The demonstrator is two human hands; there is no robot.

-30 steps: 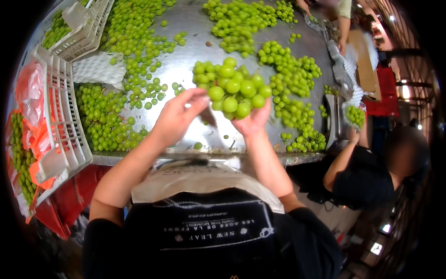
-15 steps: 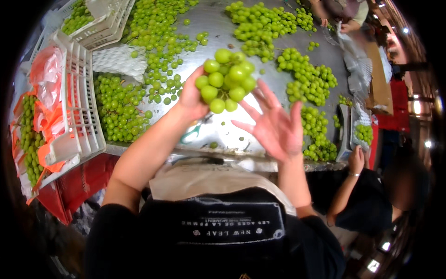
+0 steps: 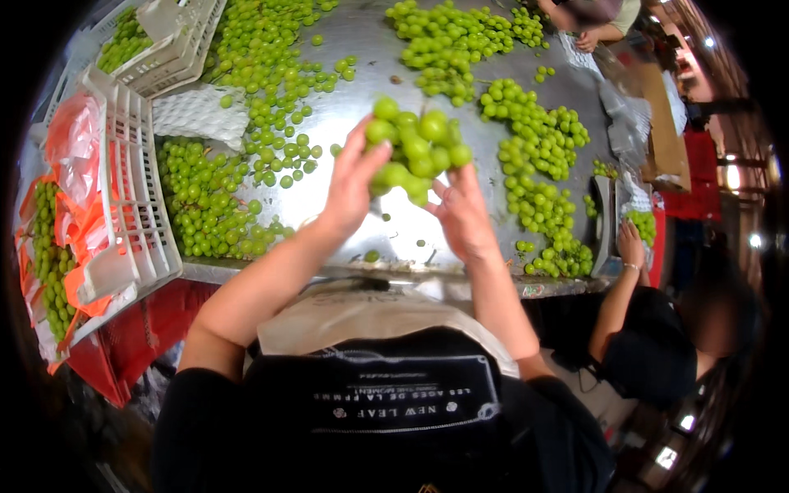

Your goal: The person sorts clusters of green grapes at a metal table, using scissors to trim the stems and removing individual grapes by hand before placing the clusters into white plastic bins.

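A bunch of green grapes (image 3: 417, 146) is held up above the metal table, slightly blurred. My left hand (image 3: 352, 185) grips it from the left, with the thumb across its near side. My right hand (image 3: 465, 215) is at the bunch's lower right, fingers bent in against the grapes; some fingertips are hidden behind the fruit. Beneath both hands lies the shiny metal table (image 3: 366, 103), with a few stray grapes. More bunches of green grapes (image 3: 542, 135) rest to the right, and a heap of green grapes (image 3: 201, 197) lies to the left.
A white plastic crate (image 3: 123, 185) lined with red-orange plastic stands at far left, a second white crate (image 3: 185, 37) behind it. White foam padding (image 3: 201, 115) lies among the grapes. One co-worker's hand (image 3: 631, 245) is by a grey tray at right; another's hand (image 3: 588, 39) is at far right.
My right hand has gone from spread open beside the bunch to fingers bent against it. The bunch has turned and shifted slightly right in my left hand. The view has moved a little.
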